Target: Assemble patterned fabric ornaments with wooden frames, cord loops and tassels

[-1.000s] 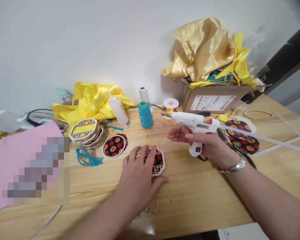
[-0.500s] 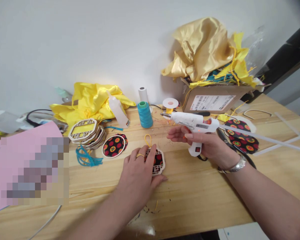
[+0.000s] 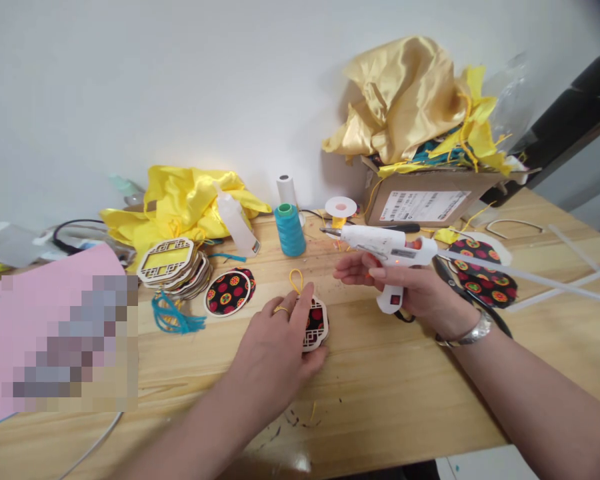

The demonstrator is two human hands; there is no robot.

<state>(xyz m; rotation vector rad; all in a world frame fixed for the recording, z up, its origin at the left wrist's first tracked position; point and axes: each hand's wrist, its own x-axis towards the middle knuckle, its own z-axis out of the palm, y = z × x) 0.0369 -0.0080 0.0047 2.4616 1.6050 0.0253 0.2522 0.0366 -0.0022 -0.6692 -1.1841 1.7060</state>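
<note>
My left hand curls over a lattice-framed ornament on the table. Its thumb lies along the lower edge and the fingers cover the left part. Dark fabric with red and yellow motifs shows through the pale lattice, and a yellow cord loop sticks out at the top. In my right hand is a white hot glue gun, its nozzle pointing left above the table. A clear glue stick trails from its back end.
Left of the ornament lie a fabric-covered disc, teal tassels and a stack of lattice frames. Behind are a teal thread cone and a white bottle. A cardboard box and scissors are on the right.
My left hand has shifted slightly left, and its thumb has drawn in against the ornament's lower edge. My right hand and the glue gun have hardly moved.
</note>
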